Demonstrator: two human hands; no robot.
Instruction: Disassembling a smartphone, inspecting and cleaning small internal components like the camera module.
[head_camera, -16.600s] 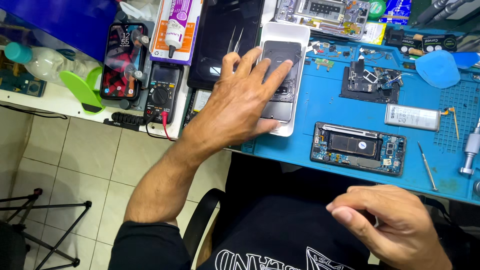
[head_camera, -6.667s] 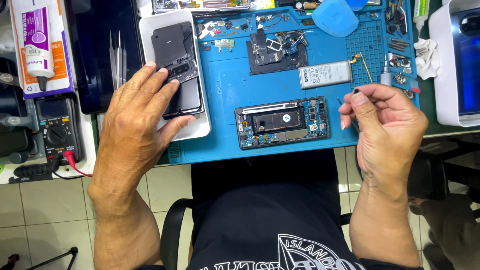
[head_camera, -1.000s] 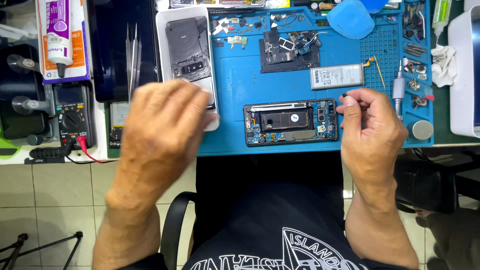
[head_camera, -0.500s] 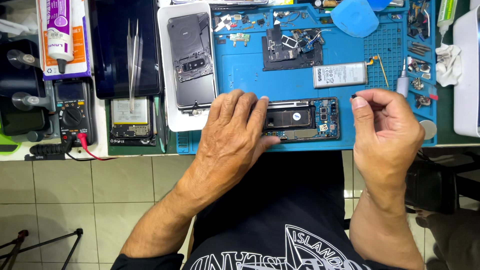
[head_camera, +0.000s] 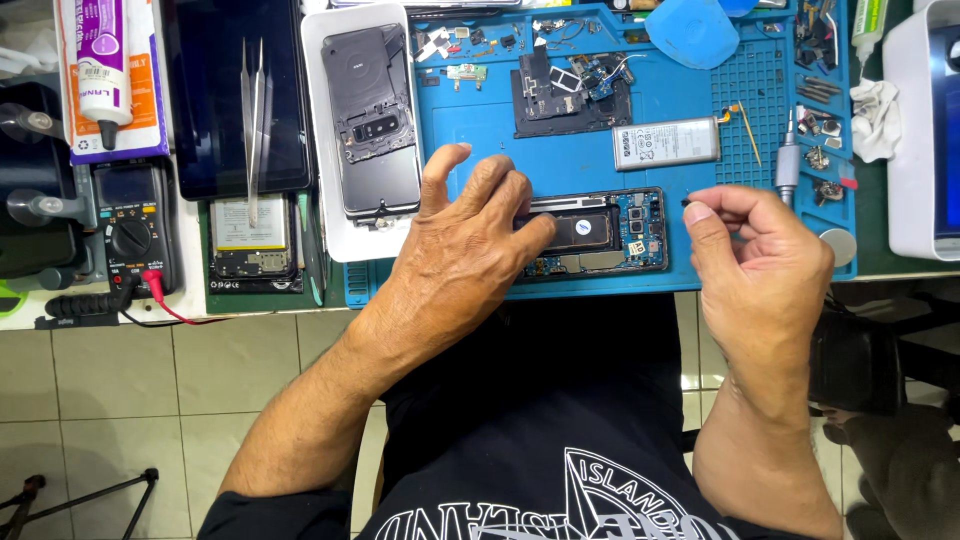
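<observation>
Blue mat (head_camera: 480, 130): silicone work mat on the bench, my opened phone (head_camera: 600, 235) lies near its front edge.
Phone axis: long axis runs left-right across me, back off, boards and empty battery bay showing.
Left hand (head_camera: 465, 245): flat and spread, fingers (head_camera: 525, 225) pressing on the left end of the phone, pinning it; nothing gripped.
Right hand (head_camera: 755, 260): just right of the phone's right end, not touching it; thumb and forefinger pinched shut on something tiny and dark at the tips (head_camera: 688, 205), can't tell what it is.
Nearer hand: left is on the phone, right hovers beside it, tips pointing left toward the camera end.
Direction: phone lies left of my right fingertips, same level.
Battery (head_camera: 665, 143): silver, loose on mat, behind the phone, apart from it.
Back cover (head_camera: 372, 120): dark, in the white tray (head_camera: 318, 150), left of my left hand.
Tweezers (head_camera: 255, 110): on the dark tablet (head_camera: 215, 100), well left, untouched.
Multimeter (head_camera: 130, 230): far left, red lead plugged in.
</observation>
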